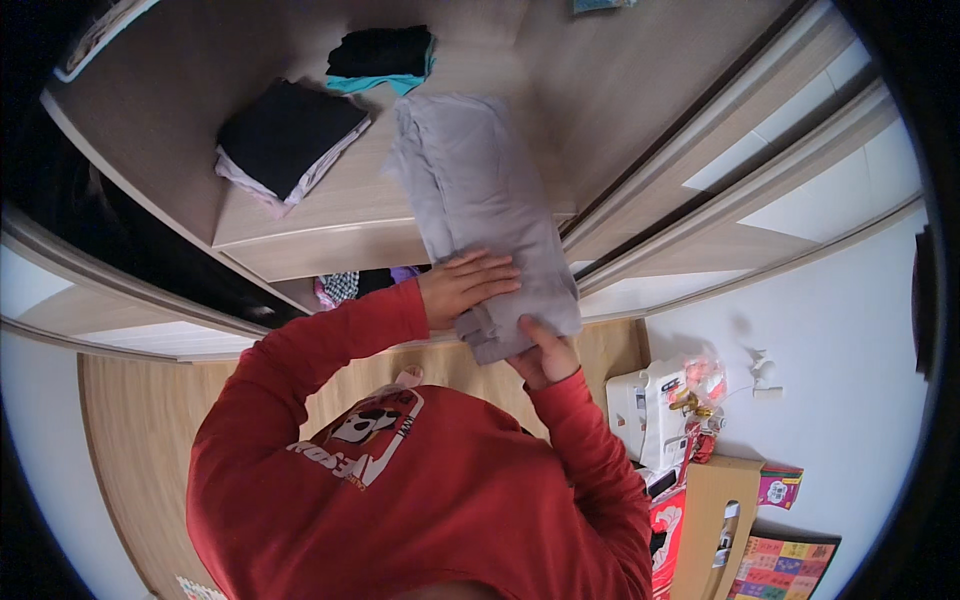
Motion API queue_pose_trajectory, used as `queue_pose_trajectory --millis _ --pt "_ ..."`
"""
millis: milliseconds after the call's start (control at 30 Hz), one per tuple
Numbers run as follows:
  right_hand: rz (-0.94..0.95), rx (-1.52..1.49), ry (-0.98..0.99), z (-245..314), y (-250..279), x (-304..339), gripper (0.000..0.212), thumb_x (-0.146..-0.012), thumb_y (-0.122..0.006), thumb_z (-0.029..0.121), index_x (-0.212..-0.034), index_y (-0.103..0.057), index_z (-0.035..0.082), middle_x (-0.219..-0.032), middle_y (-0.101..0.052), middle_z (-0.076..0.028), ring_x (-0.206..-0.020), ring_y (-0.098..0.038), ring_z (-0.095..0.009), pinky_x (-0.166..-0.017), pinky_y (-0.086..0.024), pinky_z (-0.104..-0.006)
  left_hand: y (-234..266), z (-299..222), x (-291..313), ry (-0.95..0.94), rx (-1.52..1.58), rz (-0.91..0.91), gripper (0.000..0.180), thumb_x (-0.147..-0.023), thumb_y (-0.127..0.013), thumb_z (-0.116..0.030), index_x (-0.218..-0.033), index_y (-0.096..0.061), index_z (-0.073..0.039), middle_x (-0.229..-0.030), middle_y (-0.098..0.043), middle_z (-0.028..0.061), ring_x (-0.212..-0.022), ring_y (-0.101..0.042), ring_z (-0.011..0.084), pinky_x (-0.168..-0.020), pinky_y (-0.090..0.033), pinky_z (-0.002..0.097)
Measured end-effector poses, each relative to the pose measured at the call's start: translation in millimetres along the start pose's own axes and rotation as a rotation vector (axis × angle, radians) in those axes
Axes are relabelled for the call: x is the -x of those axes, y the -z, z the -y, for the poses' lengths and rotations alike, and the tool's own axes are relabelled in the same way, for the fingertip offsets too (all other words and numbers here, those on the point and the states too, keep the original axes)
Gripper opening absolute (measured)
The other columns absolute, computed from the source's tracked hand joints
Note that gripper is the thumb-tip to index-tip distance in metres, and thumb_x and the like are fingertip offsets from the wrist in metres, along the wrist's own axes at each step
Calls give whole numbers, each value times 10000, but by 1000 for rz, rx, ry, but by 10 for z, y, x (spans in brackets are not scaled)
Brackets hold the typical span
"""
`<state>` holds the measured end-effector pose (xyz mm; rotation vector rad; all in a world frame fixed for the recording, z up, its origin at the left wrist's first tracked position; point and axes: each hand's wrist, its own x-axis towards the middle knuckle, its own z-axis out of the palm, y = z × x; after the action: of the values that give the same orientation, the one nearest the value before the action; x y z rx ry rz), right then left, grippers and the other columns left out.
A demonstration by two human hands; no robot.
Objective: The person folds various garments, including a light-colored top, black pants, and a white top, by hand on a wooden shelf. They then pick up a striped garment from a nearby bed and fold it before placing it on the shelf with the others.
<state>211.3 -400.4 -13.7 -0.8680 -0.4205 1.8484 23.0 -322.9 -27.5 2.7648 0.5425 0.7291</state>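
A folded grey garment reaches from in front of me onto the wardrobe shelf. Flat across its near left part lies my left hand, fingers stretched out over the cloth. My right hand grips the near right corner, thumb on top and fingers underneath, partly hidden. Left of the garment, a black folded garment rests on a pale pink one. Farther back sits a small pile with black cloth over turquoise cloth.
Below the shelf, an opening holds patterned clothes. Sliding door edges run along the right, and a dark compartment lies left. A white cabinet with small items stands at right, by a wooden board.
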Motion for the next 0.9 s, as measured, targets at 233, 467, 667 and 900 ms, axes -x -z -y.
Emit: queue_pose_trajectory --millis 233,467,667,900 --pt "136 264 224 364 -159 -696 305 -791 -472 35 -1091 -422 21 -1005 -516 -96 -900 -532 -200 -771 -447 -342 -228 350 -9 403 1300 -486 397 -784 -501 -104 -1155 -414 6 -1014 -554 99 -930 -526 167 -817 -400 269" --pt "35 1028 724 376 56 -1208 282 -739 -521 14 -1017 -477 20 -927 -534 -77 -786 -541 -146 -681 -445 -250 53 511 -76 951 1855 -649 393 -812 -492 -264 -1107 -454 -8 -1023 -552 120 -929 -546 204 -807 -442 314" --pt "-252 1230 810 399 374 -1361 316 -719 -559 47 -1014 -445 36 -876 -525 -71 -716 -526 -138 -580 -466 -256 61 721 -56 999 1841 -565 408 -825 -473 -297 -1112 -447 -9 -1027 -549 115 -938 -542 198 -796 -454 327" --pt "-238 387 188 450 144 -1194 375 -745 -572 97 -1059 -381 22 -945 -478 -125 -804 -517 -231 -674 -497 -379 127 888 -109 1027 1572 -492 438 -831 -459 -335 -1123 -441 -9 -1046 -538 103 -927 -542 188 -796 -445 302"
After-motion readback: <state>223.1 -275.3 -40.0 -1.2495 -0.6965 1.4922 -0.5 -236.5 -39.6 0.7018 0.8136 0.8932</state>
